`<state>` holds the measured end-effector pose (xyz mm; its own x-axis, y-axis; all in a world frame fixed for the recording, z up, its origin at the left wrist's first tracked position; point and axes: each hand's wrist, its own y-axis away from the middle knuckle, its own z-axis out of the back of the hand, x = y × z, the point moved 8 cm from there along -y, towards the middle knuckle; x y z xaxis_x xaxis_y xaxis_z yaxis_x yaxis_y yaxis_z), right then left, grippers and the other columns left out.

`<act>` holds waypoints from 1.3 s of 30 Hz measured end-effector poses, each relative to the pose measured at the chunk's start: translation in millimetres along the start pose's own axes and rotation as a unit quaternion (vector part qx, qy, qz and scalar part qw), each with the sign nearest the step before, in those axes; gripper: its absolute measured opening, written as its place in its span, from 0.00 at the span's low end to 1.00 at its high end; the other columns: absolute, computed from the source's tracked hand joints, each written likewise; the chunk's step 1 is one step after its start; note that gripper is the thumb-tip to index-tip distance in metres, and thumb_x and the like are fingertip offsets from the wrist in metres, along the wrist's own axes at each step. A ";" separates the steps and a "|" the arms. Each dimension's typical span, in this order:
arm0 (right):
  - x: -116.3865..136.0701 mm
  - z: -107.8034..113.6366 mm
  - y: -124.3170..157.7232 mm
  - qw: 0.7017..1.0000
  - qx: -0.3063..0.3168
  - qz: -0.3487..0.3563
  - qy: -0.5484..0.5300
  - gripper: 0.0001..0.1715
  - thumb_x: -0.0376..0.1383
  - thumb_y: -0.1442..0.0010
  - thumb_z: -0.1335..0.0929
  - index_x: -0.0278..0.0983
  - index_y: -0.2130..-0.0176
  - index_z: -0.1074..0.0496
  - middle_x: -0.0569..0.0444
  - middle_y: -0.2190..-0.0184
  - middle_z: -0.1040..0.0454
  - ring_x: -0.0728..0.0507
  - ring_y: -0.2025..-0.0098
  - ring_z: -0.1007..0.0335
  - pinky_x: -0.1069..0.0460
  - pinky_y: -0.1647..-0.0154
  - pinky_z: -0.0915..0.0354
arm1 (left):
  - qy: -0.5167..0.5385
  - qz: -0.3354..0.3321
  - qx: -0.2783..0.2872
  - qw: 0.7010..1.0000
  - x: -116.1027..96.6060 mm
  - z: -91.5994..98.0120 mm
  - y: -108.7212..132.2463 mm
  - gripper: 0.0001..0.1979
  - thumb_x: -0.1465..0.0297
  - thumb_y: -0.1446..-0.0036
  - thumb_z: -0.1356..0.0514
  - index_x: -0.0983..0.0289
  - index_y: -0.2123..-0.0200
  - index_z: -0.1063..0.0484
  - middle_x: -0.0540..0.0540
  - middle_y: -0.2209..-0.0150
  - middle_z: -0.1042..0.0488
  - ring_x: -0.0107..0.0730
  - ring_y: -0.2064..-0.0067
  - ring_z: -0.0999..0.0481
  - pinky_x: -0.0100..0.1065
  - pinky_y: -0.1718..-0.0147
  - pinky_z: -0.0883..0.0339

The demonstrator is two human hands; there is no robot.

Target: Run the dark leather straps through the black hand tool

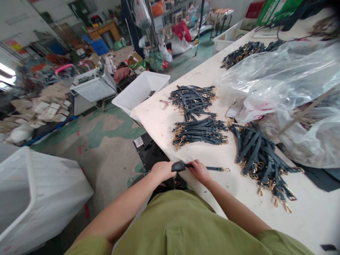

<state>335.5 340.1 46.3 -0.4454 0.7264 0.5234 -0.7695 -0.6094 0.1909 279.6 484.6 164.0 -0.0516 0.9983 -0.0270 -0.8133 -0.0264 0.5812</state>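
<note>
A dark blue strap (214,168) with a gold snap hook at its right end stretches over the table's near edge. My right hand (199,172) is closed on it, fingers pinched together. To the left, my left hand (162,171) is closed at the strap's other part, where a wider dark piece (178,166) shows between the hands. Whether that piece is folded strap or something separate, I cannot tell. Just beyond my hands lies a neat bundle of similar straps (202,131), their gold hooks at the ends.
Another strap pile (192,99) lies farther back on the white table (159,118), with a loose heap (261,154) at right. Clear plastic bags (287,71) cover the right side. White bins (143,88) stand by the table, and a large white bin (53,184) at lower left.
</note>
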 end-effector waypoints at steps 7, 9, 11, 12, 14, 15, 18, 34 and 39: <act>-0.5 2.6 -1.1 1.000 0.002 0.003 -0.006 0.14 0.36 0.47 0.39 0.40 0.58 0.35 0.53 0.62 0.37 0.49 0.62 0.39 0.56 0.61 0.46 | -0.016 -0.021 -0.013 1.000 -11.1 7.4 -8.0 0.20 0.55 0.53 0.50 0.59 0.60 0.33 0.55 0.67 0.26 0.39 0.66 0.27 0.33 0.70 0.35; 1.8 4.1 -0.8 1.000 0.008 0.009 -0.001 0.17 0.35 0.47 0.39 0.41 0.56 0.36 0.53 0.62 0.37 0.49 0.61 0.39 0.56 0.60 0.46 | -0.018 -0.029 -0.015 0.999 -17.1 8.4 -12.3 0.20 0.55 0.53 0.50 0.59 0.60 0.33 0.56 0.67 0.26 0.39 0.66 0.27 0.34 0.70 0.35; 3.2 5.2 -0.7 1.000 0.018 0.005 0.007 0.18 0.35 0.47 0.39 0.41 0.55 0.36 0.53 0.61 0.37 0.48 0.61 0.40 0.56 0.60 0.47 | -0.023 -0.036 -0.008 0.999 -19.9 9.9 -16.0 0.20 0.55 0.54 0.49 0.59 0.61 0.33 0.55 0.67 0.26 0.40 0.66 0.27 0.34 0.70 0.34; 3.6 5.6 -0.7 1.000 0.024 0.002 0.009 0.18 0.35 0.47 0.39 0.42 0.55 0.36 0.53 0.61 0.37 0.48 0.61 0.39 0.55 0.60 0.47 | -0.027 -0.038 -0.004 0.999 -19.7 10.8 -16.9 0.19 0.55 0.54 0.49 0.59 0.61 0.32 0.55 0.67 0.26 0.39 0.66 0.27 0.34 0.70 0.34; 3.6 6.7 -0.9 1.000 0.026 -0.004 0.008 0.16 0.36 0.46 0.39 0.42 0.56 0.36 0.53 0.62 0.37 0.48 0.61 0.39 0.55 0.60 0.47 | -0.037 -0.037 0.002 0.999 -18.0 12.6 -17.0 0.19 0.55 0.54 0.49 0.59 0.62 0.32 0.55 0.67 0.25 0.39 0.66 0.26 0.33 0.70 0.34; 3.4 7.3 -1.0 1.000 0.024 -0.003 0.007 0.15 0.36 0.46 0.39 0.42 0.57 0.35 0.53 0.62 0.37 0.48 0.61 0.39 0.55 0.60 0.47 | -0.041 -0.039 0.000 0.998 -17.9 13.7 -16.6 0.19 0.55 0.54 0.50 0.59 0.62 0.32 0.55 0.68 0.25 0.39 0.67 0.26 0.33 0.70 0.34; 2.3 7.8 -1.3 1.000 0.014 0.008 -0.003 0.14 0.35 0.47 0.39 0.40 0.58 0.35 0.53 0.62 0.38 0.48 0.61 0.40 0.55 0.60 0.47 | -0.047 -0.054 -0.017 0.997 -23.9 16.4 -17.0 0.20 0.55 0.53 0.50 0.59 0.62 0.32 0.55 0.67 0.26 0.39 0.66 0.27 0.34 0.69 0.34; -0.8 6.3 -2.1 0.999 0.021 0.016 -0.034 0.12 0.33 0.45 0.40 0.38 0.59 0.36 0.52 0.62 0.38 0.48 0.60 0.40 0.55 0.60 0.47 | -0.056 -0.063 -0.014 0.996 -33.9 13.1 -15.0 0.19 0.56 0.53 0.50 0.60 0.62 0.32 0.56 0.68 0.26 0.40 0.67 0.27 0.36 0.69 0.34; -0.7 4.6 -2.1 0.999 0.016 0.022 -0.031 0.14 0.33 0.45 0.40 0.38 0.57 0.36 0.52 0.62 0.38 0.49 0.60 0.40 0.55 0.60 0.47 | -0.047 -0.065 -0.007 0.997 -37.4 11.5 -18.7 0.18 0.58 0.53 0.49 0.60 0.62 0.32 0.56 0.67 0.26 0.40 0.66 0.27 0.35 0.69 0.34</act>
<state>339.5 339.4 49.3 -0.4491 0.6775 0.5825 -0.7338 -0.6516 0.1922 303.5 448.3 163.5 0.1099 0.9936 -0.0245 -0.8173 0.1044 0.5667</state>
